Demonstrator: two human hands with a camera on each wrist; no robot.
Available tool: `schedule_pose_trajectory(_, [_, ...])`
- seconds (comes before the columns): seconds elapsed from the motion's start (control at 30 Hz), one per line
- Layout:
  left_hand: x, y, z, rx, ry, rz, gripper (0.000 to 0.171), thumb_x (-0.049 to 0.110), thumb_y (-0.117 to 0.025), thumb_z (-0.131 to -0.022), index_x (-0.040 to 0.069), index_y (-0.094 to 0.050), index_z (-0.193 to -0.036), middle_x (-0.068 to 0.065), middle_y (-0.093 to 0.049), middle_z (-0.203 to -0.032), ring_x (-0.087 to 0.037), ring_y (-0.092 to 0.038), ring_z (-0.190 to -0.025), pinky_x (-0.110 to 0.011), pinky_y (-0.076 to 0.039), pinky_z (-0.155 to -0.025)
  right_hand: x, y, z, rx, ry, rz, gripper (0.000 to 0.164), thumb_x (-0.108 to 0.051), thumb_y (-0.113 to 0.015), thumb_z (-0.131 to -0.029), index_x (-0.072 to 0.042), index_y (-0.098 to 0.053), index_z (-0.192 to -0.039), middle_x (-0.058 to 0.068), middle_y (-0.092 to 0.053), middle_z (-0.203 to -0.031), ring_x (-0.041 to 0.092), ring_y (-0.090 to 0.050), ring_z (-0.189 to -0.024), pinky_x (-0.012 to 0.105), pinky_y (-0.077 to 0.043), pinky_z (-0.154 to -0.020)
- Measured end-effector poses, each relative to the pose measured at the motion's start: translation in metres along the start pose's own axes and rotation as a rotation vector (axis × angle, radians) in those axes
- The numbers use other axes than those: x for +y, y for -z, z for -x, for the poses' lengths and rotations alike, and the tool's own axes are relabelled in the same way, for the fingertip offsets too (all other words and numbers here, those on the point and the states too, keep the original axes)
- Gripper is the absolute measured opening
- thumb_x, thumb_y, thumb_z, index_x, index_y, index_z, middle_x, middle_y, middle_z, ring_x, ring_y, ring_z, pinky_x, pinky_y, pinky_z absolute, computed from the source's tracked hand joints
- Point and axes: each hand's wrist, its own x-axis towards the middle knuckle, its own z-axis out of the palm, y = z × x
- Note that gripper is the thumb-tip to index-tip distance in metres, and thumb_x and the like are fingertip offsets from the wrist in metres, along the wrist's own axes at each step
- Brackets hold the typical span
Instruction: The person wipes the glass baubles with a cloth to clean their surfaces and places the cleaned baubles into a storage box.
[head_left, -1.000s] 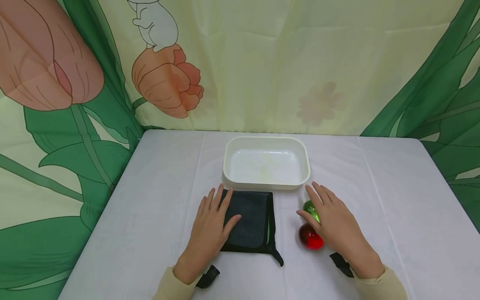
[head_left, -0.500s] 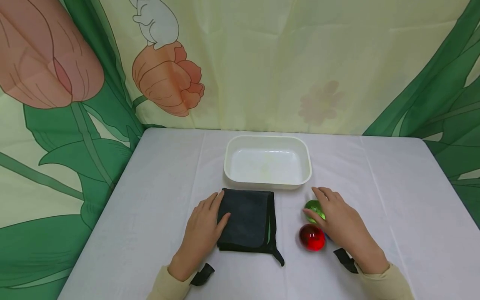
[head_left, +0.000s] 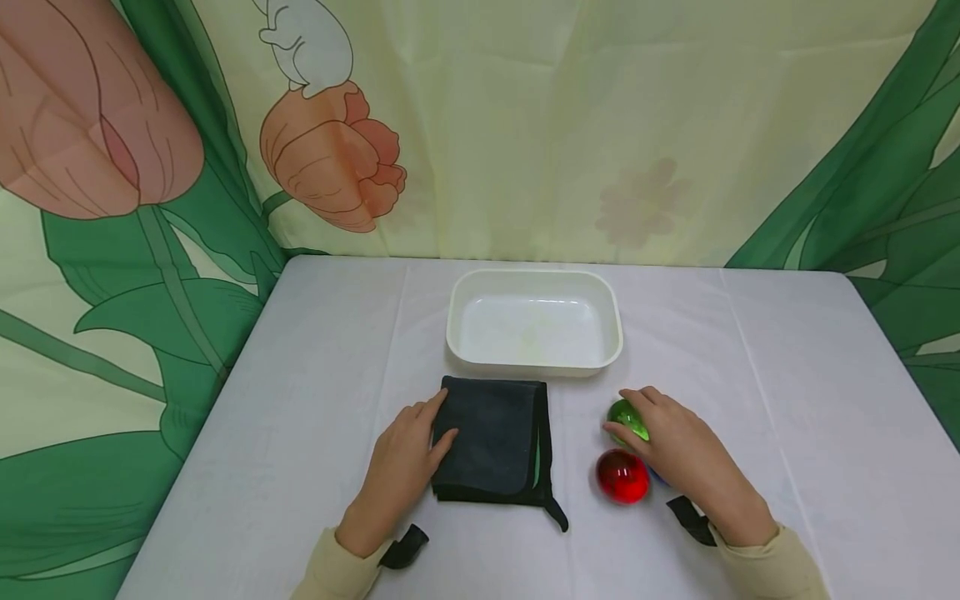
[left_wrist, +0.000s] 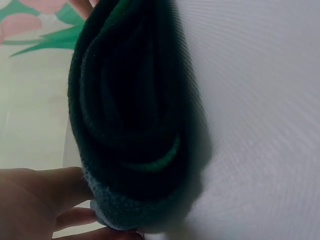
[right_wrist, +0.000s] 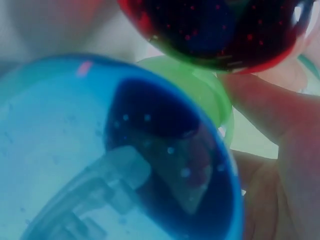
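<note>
With the cloth (head_left: 487, 437) as the hub of the clock, seen from the head view, the left hand (head_left: 397, 458) is at nine o'clock, its thumb lying over the cloth's top face and its fingers bent round the left edge, holding it there. The cloth is dark, folded into a squarish pad and flat on the table (head_left: 337, 333); its loop (head_left: 557, 515) trails from the corner between four and five o'clock, and green shows between its layers. At three o'clock, well apart from the left hand, the right hand (head_left: 678, 442) has thumb and fingers curled round the green ball (head_left: 626, 418). The red ball (head_left: 622, 477) sits just beside the green one, toward its six o'clock. At the red ball's three o'clock, the blue ball (right_wrist: 50, 110) is mostly hidden under the right hand in the head view but fills much of the right wrist view. Near the cloth, toward one o'clock, stands the white tray (head_left: 534, 369). A curtain (head_left: 510, 142) printed with flowers and leaves hangs behind the table.
</note>
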Motion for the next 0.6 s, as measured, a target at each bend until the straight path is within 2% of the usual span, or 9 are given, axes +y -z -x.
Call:
schedule_pose_trajectory(0.2, [-0.0017, 0.0004, -0.0024, 0.001, 0.026, 0.114, 0.061, 0.021, -0.080, -0.084, 0.005, -0.054, -0.138, -0.004, -0.068, -0.097, -0.014, -0.062, -0.081, -0.028, -0.052, -0.066, -0.0002, -0.0005, -0.0009, 0.003, -0.003, -0.017, 0.049, -0.034, -0.075, -0.088, 0.001, -0.062, -0.120, 0.015, -0.064, -0.105, 0.026, -0.061, -0.083, 0.045, -0.058, -0.073])
schedule_pose_trajectory(0.33, [-0.0048, -0.0009, -0.0051, -0.001, 0.047, 0.198, 0.064, 0.017, -0.082, -0.082, 0.001, -0.052, -0.138, -0.005, -0.069, -0.098, -0.012, -0.062, -0.078, -0.027, -0.053, -0.067, -0.0001, -0.0004, -0.0015, -0.003, -0.005, -0.025, 0.050, -0.035, -0.075, -0.088, 0.002, -0.062, -0.120, 0.016, -0.064, -0.105, 0.025, -0.062, -0.082, 0.045, -0.058, -0.072])
schedule_pose_trajectory(0.6, [-0.0065, -0.0002, -0.0099, -0.044, 0.095, 0.326, 0.052, 0.008, -0.082, -0.080, -0.005, -0.060, -0.125, -0.003, -0.065, -0.085, -0.011, -0.059, -0.073, -0.025, -0.053, -0.066, 0.0001, 0.0002, -0.0034, -0.009, -0.010, -0.051, 0.053, -0.036, -0.076, -0.086, 0.003, -0.062, -0.120, 0.017, -0.064, -0.104, 0.024, -0.061, -0.080, 0.044, -0.059, -0.071])
